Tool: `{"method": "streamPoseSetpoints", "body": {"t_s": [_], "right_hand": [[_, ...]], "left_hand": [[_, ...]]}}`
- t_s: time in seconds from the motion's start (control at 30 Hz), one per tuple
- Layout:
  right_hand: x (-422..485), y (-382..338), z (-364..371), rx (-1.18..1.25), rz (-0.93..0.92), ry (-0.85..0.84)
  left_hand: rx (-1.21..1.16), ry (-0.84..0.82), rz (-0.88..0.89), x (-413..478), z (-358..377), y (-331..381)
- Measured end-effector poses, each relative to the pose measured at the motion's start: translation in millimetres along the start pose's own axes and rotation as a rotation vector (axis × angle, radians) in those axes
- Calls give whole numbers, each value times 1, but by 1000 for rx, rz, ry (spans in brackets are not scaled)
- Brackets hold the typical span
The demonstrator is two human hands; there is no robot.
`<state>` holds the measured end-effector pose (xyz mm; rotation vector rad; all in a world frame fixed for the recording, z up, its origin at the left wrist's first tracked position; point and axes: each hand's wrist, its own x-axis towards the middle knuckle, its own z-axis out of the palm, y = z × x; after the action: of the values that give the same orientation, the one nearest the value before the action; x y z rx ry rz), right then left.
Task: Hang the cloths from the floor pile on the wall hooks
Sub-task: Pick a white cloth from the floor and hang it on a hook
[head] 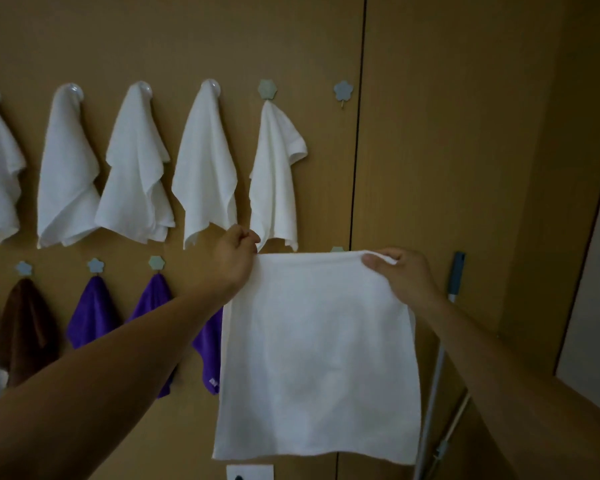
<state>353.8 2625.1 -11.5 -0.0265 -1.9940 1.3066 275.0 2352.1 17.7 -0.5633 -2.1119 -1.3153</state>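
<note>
The white cloth hangs flat in front of the wall, suspended by its top edge. The left hand pinches the upper left corner, fingers curled tight around it. The right hand grips the upper right corner, its thumb on the near face and the bunched edge under the curled fingers. The top edge spans both hands, below a bare flower-shaped hook. Hung white cloths fill the upper row; purple cloths hang lower left.
</note>
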Motion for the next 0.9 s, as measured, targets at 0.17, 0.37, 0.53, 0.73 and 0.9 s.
{"method": "streamPoseSetpoints", "body": {"t_s": [0.17, 0.37, 0.53, 0.73, 0.9], "right_hand": [[33, -1, 1, -69, -4, 69], [71, 1, 12, 11, -5, 108], [115, -8, 15, 31, -47, -27], [199, -14, 23, 101, -62, 203], [271, -38, 27, 7, -228, 423]], "left_hand": [[56, -599, 67, 19, 22, 17], [-124, -531, -18, 79, 57, 11], [-239, -407, 13, 127, 98, 12], [-265, -248, 199, 203, 126, 18], [-233, -104, 355, 265, 147, 52]]}}
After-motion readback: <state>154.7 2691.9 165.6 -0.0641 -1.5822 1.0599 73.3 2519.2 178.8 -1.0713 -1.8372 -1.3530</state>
